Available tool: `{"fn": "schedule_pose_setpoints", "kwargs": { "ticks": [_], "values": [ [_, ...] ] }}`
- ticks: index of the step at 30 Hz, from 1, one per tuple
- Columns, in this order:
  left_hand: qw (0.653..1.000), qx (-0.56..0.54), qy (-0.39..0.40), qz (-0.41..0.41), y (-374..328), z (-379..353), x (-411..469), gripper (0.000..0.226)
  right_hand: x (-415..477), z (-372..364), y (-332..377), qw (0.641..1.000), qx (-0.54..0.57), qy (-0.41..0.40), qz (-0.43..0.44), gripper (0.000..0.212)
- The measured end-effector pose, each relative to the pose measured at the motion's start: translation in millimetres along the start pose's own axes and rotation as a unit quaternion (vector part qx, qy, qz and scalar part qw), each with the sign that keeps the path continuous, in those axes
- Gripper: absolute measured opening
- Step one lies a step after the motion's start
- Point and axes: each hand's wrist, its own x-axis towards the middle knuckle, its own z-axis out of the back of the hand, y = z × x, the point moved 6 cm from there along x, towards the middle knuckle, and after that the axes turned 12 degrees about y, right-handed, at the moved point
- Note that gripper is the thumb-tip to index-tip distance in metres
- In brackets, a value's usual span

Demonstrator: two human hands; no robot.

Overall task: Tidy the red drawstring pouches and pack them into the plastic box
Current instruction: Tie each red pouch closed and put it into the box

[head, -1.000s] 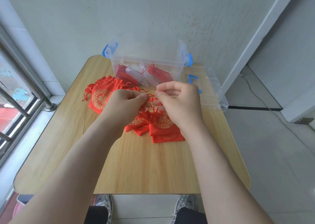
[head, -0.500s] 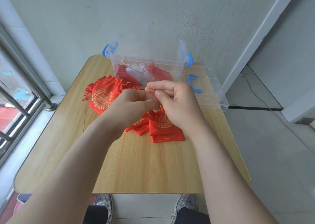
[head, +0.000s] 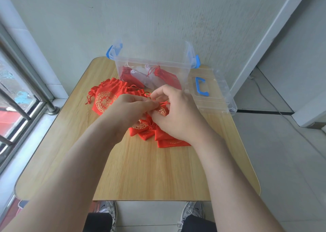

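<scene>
The left hand (head: pixel 134 106) and right hand (head: pixel 178 115) pinch a small red gold-printed fabric drawstring pouch (head: pixel 161 110), the clear plastic box (head: pixel 187 55) lying just beyond, nearer the right.

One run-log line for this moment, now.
phase: tidying | left hand: pinches small red pouch | right hand: pinches same pouch | plastic box: open, pouches inside | lid: beside box

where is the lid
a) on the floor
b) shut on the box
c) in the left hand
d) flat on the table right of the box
d: the clear lid, blue handle up, lies flat on the table just right of the open box.
</scene>
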Motion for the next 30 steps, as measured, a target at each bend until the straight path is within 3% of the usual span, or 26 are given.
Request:
{"fn": "schedule_pose_setpoints", "kwargs": {
  "ticks": [5, 10, 14, 30],
  "values": [
    [0.999, 0.040, -0.009, 0.013, -1.0, 1.3, -0.1, 0.024, 2.5, 1.6, -0.9, 0.997, -0.074, -0.007, 0.017, 0.014],
    [0.997, 0.069, 0.009, 0.028, -1.2, -0.4, -3.3, 0.011, 4.0, -3.2, -5.1, 0.993, -0.113, 0.010, 0.023, 0.016],
    [0.998, 0.050, -0.047, 0.012, -3.7, 5.3, -5.6, 0.017, 4.4, -4.2, -9.2, 0.991, -0.133, 0.010, -0.005, 0.017],
    [0.975, 0.121, -0.149, -0.112, -15.7, 12.1, -14.2, 0.019, 3.1, 2.5, -13.5, 0.997, 0.024, 0.033, -0.065, 0.021]
  ]
}}
